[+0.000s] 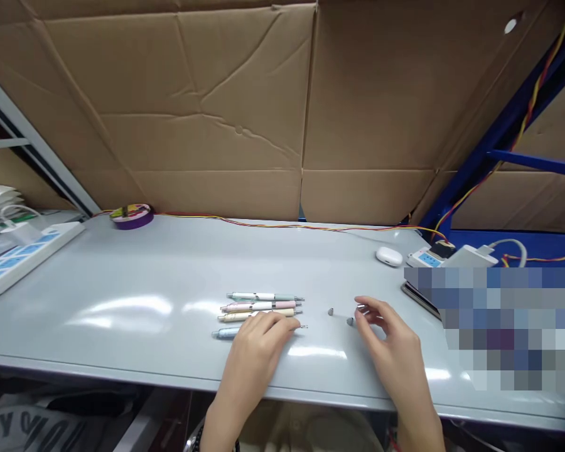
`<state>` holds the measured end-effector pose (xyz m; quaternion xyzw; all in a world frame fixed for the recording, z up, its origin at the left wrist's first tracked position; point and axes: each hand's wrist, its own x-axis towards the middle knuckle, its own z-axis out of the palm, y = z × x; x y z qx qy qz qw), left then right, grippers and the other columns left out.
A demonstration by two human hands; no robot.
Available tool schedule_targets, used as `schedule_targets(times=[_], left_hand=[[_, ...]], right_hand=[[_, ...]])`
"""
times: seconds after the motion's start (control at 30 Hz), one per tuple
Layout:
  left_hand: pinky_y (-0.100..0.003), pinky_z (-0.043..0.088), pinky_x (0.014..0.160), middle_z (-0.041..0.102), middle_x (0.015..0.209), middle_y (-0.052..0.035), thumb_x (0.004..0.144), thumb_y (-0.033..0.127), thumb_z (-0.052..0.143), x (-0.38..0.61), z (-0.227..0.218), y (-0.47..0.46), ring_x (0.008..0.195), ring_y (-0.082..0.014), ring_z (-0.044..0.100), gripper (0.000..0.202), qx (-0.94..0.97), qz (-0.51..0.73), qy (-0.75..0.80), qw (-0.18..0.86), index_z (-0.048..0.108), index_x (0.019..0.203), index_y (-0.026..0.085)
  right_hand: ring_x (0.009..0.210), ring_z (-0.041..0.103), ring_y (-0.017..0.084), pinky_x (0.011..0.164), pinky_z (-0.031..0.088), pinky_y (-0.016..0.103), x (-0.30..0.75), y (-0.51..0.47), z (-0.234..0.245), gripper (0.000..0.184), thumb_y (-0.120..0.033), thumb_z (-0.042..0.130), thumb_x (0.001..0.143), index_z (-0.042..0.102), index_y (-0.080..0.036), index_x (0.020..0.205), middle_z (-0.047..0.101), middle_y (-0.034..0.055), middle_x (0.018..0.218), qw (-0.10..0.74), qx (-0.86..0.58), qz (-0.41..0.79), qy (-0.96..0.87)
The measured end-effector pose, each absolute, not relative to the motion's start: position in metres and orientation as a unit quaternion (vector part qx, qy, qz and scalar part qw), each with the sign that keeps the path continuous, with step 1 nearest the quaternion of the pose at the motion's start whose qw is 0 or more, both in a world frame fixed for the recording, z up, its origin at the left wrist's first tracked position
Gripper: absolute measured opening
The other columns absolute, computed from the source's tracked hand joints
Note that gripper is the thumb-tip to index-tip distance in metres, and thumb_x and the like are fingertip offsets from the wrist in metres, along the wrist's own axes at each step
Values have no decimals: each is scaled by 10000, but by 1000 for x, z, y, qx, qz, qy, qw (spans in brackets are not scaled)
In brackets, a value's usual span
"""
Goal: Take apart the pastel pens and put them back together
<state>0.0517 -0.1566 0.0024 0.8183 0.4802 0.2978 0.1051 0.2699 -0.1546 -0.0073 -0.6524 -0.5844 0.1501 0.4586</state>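
Several click pens lie side by side on the grey table: a green-and-white pen [263,296], a pink-and-white pen [258,307], a cream-yellow pen [233,317] and a light blue pen [226,333]. Their right ends taper to thin tips. My left hand [258,339] rests over the blue pen, fingers closed around its front part, which they largely hide. To the right, two small grey cone-shaped pen tips [330,311] sit apart on the tabletop. My right hand [390,339] is curled beside the nearer one, with a small silvery piece [363,309] between thumb and fingers, partly hidden.
A white earbud case [388,256] and a power strip [426,257] are at the back right, near a blurred-out patch. At the left are a purple tape roll [132,217] and another power strip [28,257]. A cardboard wall [193,125] and thin wires line the back edge.
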Motion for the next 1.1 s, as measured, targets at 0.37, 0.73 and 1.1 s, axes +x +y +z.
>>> schedule_targets(times=[0.37, 0.73, 1.1], left_hand=[[-366, 487, 790, 656, 1041, -24, 903, 85, 478, 53, 2, -155, 963, -228, 597, 232, 824, 255, 496, 102, 607, 1015, 242], [-373, 488, 785, 664, 1029, -24, 885, 67, 495, 54, 1, -154, 953, -229, 603, 238, 827, 257, 491, 96, 611, 1010, 234], [-394, 483, 819, 652, 1029, -29, 881, 49, 505, 55, 3, -155, 969, -232, 580, 240, 823, 262, 492, 111, 606, 1010, 225]], right_hand=[[854, 598, 215, 757, 476, 337, 268, -153, -10, 188, -331, 507, 880, 633, -232, 979, 647, 54, 933, 443, -610, 101, -650], [988, 503, 274, 830, 454, 438, 267, -152, -16, 166, -317, 537, 862, 686, -246, 843, 590, 78, 1026, 380, -612, 56, -691], [1143, 404, 312, 921, 410, 510, 269, -151, -22, 208, -297, 551, 862, 701, -224, 988, 538, 96, 1191, 359, -618, 24, -699]])
